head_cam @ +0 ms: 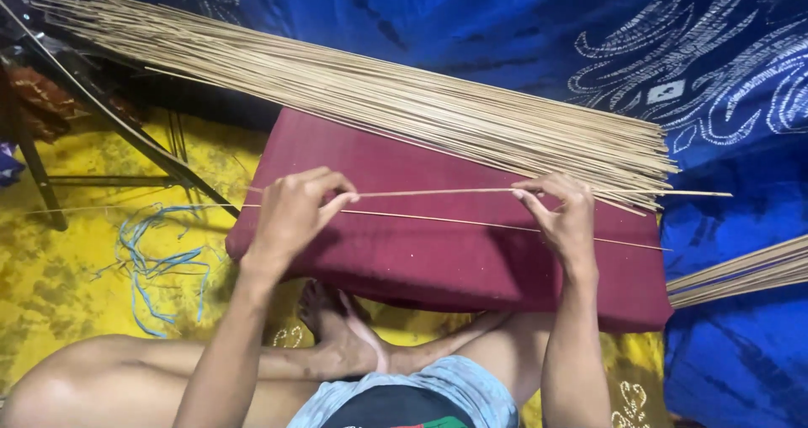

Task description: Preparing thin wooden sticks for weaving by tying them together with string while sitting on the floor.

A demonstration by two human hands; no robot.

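Crossed bare legs (252, 369) nearest the lens, person seated on floor. Maroon cushion (438, 251) serves as work surface. Stick bundle (379, 100) along its far edge. Left hand (295, 213) and right hand (564, 217), grip pinched narrow, hold one thin stick (438, 192) level above cushion.

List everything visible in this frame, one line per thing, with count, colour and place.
held stick: one, pale tan, pinched at both ends above the cushion
loose stick: one, pale tan, lying along the cushion top
stick pile: many, pale tan, fanned across the cushion's far edge
second stick bundle: several, tan, right edge
cushion: one, maroon, centre
blue cloth: one, blue with white pattern, top and right
yellow cloth: one, yellow, on the floor at left
blue string: a tangle, light blue, on the yellow cloth
dark frame: one, black, upper left
left hand: grip closed on the held stick
right hand: grip closed on the held stick
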